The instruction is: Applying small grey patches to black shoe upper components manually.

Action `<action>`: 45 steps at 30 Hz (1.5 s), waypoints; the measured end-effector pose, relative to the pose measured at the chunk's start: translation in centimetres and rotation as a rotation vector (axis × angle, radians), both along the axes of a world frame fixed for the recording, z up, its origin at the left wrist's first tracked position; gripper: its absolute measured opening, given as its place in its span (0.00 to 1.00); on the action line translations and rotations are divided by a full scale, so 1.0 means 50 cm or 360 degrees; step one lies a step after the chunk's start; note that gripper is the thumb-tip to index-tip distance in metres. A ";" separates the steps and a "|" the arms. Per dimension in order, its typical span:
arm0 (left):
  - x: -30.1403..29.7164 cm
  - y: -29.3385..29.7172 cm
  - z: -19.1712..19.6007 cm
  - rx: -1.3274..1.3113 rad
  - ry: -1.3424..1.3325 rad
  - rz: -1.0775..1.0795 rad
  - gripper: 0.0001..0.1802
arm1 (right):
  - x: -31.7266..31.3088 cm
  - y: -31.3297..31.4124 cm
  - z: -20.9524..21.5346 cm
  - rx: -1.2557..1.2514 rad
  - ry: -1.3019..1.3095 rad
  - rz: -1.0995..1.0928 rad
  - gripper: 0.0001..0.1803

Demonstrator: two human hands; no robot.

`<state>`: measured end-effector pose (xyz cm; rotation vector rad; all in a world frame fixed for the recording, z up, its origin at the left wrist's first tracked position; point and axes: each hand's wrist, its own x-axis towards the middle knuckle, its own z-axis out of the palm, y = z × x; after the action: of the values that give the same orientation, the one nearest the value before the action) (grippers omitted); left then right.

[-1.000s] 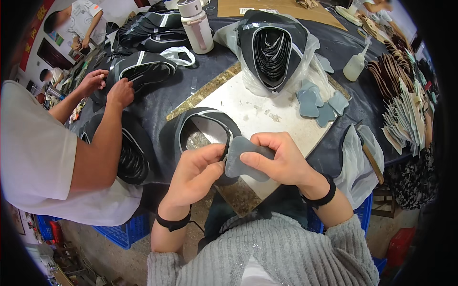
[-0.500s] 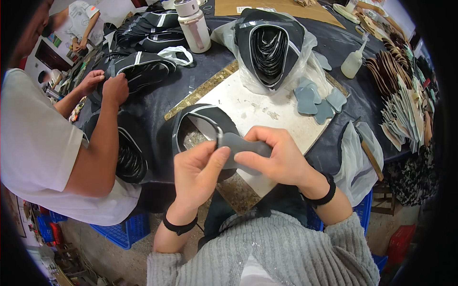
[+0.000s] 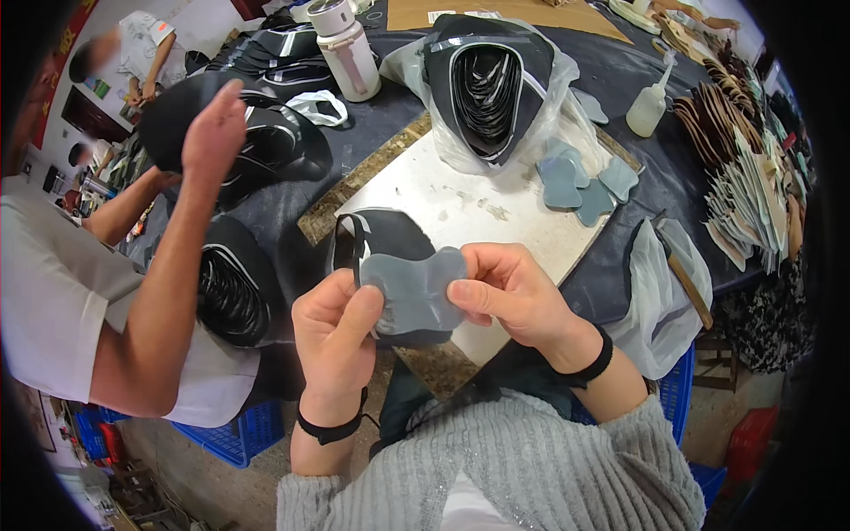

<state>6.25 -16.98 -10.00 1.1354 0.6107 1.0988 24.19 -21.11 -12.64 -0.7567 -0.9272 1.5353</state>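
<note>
A grey butterfly-shaped patch (image 3: 412,288) is stretched between my two hands, its broad face toward me. My left hand (image 3: 335,332) pinches its left edge together with the rim of a black shoe upper (image 3: 394,232). Most of that upper lies behind the patch, partly hidden. With thumb and fingers closed, my right hand (image 3: 522,296) grips the right edge of the patch. Below the hands is a white board (image 3: 478,199) with a speckled brown border. Several loose grey patches (image 3: 563,184) lie on its far right part.
A stack of black uppers (image 3: 487,93) in clear plastic stands at the board's far end. To the right are a squeeze bottle (image 3: 649,110), a wooden-handled tool (image 3: 689,288) on plastic, and stacked cut pieces (image 3: 748,208). A co-worker's hand (image 3: 215,128) is at left, near a white bottle (image 3: 347,57).
The patch has turned to show its broad face, and my left hand has shifted slightly left and down. At left, the co-worker has raised a hand, with a black piece lifted there.
</note>
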 end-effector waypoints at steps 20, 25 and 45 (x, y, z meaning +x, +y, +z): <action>0.063 0.012 0.001 0.0168 0.0402 -0.0002 0.05 | 0.007 0.044 0.018 0.0850 -0.1202 -0.1000 0.08; 0.045 0.025 -0.010 0.0582 0.0856 0.0032 0.08 | 0.009 0.047 0.048 0.1354 -0.1816 -0.1028 0.11; 0.035 0.038 0.008 -0.0056 0.0468 -0.0136 0.14 | 0.033 0.097 0.017 0.0850 -0.1319 -0.0807 0.07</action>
<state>7.98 -15.09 -9.59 1.2919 0.7991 0.8515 25.83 -16.28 -11.80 -1.1349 -1.5174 0.4539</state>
